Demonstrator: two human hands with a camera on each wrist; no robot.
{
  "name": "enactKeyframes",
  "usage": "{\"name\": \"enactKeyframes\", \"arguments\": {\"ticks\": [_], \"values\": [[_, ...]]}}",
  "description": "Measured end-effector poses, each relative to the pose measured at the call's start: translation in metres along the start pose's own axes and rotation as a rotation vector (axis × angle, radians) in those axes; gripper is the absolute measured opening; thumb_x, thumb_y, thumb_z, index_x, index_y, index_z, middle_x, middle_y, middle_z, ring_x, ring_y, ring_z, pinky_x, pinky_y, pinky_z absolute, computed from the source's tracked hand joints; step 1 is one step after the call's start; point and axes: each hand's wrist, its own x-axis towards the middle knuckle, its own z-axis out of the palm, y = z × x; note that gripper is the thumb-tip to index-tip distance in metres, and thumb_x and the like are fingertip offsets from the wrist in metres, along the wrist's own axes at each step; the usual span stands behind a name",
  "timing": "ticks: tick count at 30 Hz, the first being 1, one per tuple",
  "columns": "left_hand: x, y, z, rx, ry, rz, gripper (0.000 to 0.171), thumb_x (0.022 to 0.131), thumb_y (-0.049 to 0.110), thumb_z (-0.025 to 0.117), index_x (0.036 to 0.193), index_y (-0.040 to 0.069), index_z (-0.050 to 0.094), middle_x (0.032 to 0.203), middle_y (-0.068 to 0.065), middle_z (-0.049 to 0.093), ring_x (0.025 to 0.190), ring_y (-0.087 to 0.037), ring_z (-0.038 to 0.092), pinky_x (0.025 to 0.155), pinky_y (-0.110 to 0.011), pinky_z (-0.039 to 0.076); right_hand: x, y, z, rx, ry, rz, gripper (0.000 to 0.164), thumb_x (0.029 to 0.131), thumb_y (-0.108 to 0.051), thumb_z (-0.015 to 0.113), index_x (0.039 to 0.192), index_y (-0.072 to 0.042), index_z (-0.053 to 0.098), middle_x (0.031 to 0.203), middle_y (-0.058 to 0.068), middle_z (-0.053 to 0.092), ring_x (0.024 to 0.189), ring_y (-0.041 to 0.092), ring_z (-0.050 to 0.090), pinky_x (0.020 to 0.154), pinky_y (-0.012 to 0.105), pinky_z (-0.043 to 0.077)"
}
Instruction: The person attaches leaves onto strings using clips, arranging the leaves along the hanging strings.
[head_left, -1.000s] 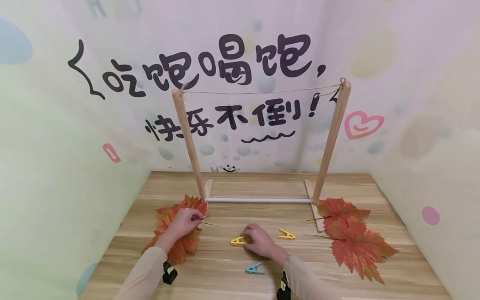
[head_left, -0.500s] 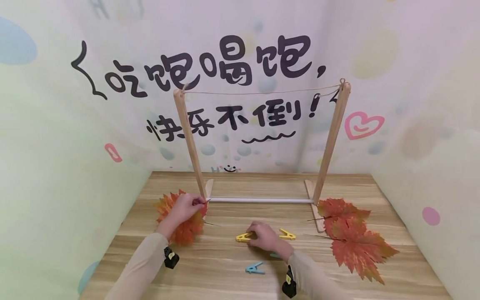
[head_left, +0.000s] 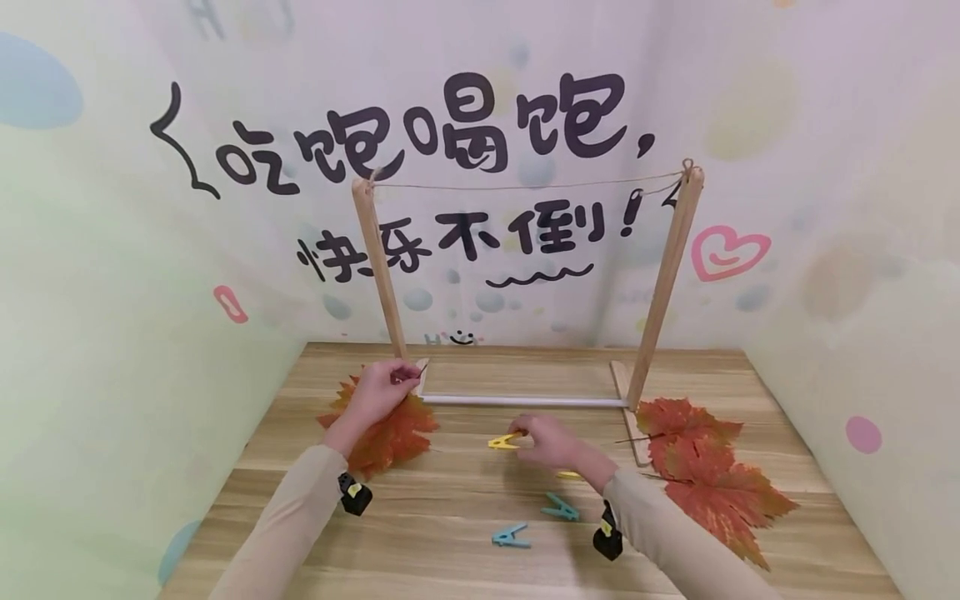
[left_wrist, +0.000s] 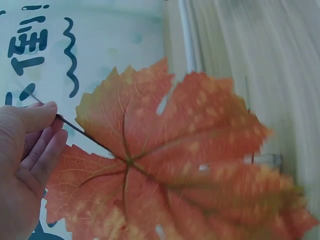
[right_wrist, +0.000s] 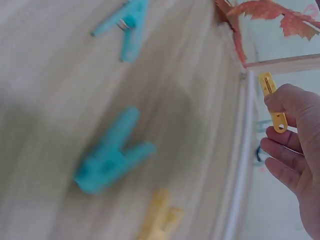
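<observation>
My left hand [head_left: 381, 393] pinches the thin dark stem of an orange-red maple leaf [left_wrist: 180, 140], raised off the table near the foot of the left wooden post [head_left: 382, 275]. In the left wrist view the leaf spreads out flat from the fingertips. Between thumb and forefinger of my right hand [head_left: 553, 443] is a yellow clothespin [head_left: 502, 442], held above the table with its jaws pointing left. Another yellow clothespin [head_left: 568, 475] lies below the right forearm, mostly hidden. Two blue clothespins [head_left: 561, 507] lie closer to the front.
A twine line [head_left: 517, 187] runs between the tops of the left post and the right post [head_left: 666, 283]. A white rod [head_left: 525, 402] joins them low down. More red leaves [head_left: 727, 492] lie at the right. A printed wall stands behind the wooden table [head_left: 450, 533].
My left hand has risen toward the left post, lifting the leaf by its stem. My right hand has picked up the yellow clothespin and moved it up and rightward.
</observation>
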Motion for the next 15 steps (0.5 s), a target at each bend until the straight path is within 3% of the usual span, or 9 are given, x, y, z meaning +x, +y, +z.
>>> {"name": "enactKeyframes", "arguments": {"ticks": [8, 15], "values": [[0.019, 0.014, 0.003, -0.049, 0.094, 0.004, 0.009, 0.079, 0.000, 0.068, 0.087, -0.002, 0.067, 0.080, -0.012, 0.067, 0.072, -0.021, 0.062, 0.067, -0.032, 0.053, 0.011, -0.011, -0.048, -0.101, 0.048, -0.062, 0.025, 0.076, -0.013, 0.069, 0.097, -0.002, 0.066, 0.089, 0.005, 0.063, 0.081, 0.018, 0.060, 0.069, 0.028, 0.050], [0.037, 0.031, -0.002, -0.100, 0.170, -0.010, 0.009, 0.080, 0.002, 0.067, 0.089, -0.001, 0.066, 0.083, -0.013, 0.066, 0.075, -0.021, 0.061, 0.066, -0.026, 0.052, 0.030, -0.027, -0.091, -0.096, 0.115, -0.088, 0.027, 0.073, -0.011, 0.072, 0.096, 0.001, 0.065, 0.088, 0.006, 0.066, 0.080, 0.017, 0.061, 0.070, 0.028, 0.051]]}}
